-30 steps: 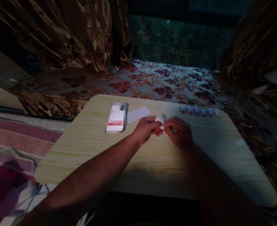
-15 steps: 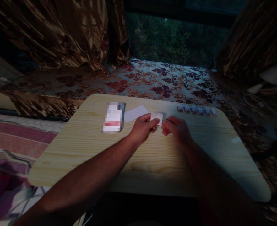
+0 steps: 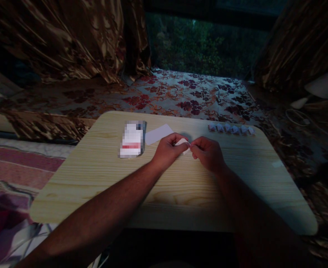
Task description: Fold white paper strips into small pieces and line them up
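Over the middle of the table, my left hand (image 3: 168, 149) pinches a small piece of white paper (image 3: 183, 142) between thumb and fingers. The paper looks bent, and part of it is hidden by the thumb. My right hand (image 3: 207, 152) is closed, its thumb and index finger pinching the paper's right edge. Just left of and behind my left hand lies a flat white sheet of paper (image 3: 158, 134). A row of several small folded paper pieces (image 3: 232, 128) runs along the back right edge of the table.
A blurred-out white package or similar item (image 3: 132, 139) lies on the wooden table (image 3: 77, 186) at the left. A small pale scrap (image 3: 277, 163) is near the right edge. Behind stands a ledge with floral cloth (image 3: 192, 89); a striped bed cover (image 3: 19, 160) is at left.
My right hand has come in to the left and taken hold of the paper's right edge. The paper, flat and facing up before, is now bent and tilted. The view has shifted slightly.
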`<state>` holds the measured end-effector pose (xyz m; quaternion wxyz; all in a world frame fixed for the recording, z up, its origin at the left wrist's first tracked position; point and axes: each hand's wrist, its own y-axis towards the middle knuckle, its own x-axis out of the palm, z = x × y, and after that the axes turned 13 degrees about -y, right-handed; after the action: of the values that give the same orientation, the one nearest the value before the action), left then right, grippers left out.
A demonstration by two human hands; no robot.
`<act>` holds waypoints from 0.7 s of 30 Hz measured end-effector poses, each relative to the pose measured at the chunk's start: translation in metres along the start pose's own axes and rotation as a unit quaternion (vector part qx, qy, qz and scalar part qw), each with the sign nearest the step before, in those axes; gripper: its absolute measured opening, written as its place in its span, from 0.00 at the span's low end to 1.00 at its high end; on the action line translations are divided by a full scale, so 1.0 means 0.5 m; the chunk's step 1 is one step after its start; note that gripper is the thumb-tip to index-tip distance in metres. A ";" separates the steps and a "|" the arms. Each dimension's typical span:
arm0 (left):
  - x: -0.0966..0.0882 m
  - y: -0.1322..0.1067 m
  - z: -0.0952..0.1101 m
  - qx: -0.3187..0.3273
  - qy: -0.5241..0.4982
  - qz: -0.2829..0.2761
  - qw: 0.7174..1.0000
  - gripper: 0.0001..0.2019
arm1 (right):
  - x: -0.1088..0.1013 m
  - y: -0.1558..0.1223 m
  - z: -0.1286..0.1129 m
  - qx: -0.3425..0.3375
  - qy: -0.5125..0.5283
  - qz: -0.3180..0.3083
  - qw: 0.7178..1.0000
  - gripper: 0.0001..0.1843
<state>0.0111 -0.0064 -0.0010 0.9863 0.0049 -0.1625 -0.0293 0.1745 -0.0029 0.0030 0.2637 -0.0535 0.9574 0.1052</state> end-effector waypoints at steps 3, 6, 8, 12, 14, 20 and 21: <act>-0.002 0.001 0.007 -0.008 -0.012 -0.011 1.000 0.11 | 0.001 -0.002 0.002 -0.020 -0.019 0.001 1.000 0.06; -0.001 0.001 0.006 -0.007 -0.010 -0.005 1.000 0.09 | 0.002 -0.001 0.002 -0.012 0.007 -0.003 1.000 0.06; 0.000 0.000 0.003 0.005 -0.006 0.009 1.000 0.08 | 0.003 -0.001 0.000 -0.003 0.029 -0.004 1.000 0.06; 0.004 -0.002 0.001 0.011 -0.009 0.026 1.000 0.08 | 0.002 0.000 -0.002 0.009 0.034 -0.004 0.999 0.06; 0.006 -0.003 0.000 0.007 -0.012 0.024 1.000 0.08 | 0.001 -0.001 -0.003 0.008 0.032 -0.006 0.999 0.06; 0.010 -0.006 -0.001 0.022 0.006 0.020 1.000 0.07 | 0.000 -0.003 -0.005 -0.003 0.025 -0.007 1.000 0.07; 0.010 -0.006 -0.001 0.026 0.011 0.023 0.999 0.07 | 0.001 -0.003 -0.004 -0.006 0.023 -0.005 1.000 0.06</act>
<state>0.0159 -0.0099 0.0002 0.9880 0.0267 -0.1521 -0.0023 0.1734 -0.0052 0.0044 0.2414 -0.0624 0.9623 0.1082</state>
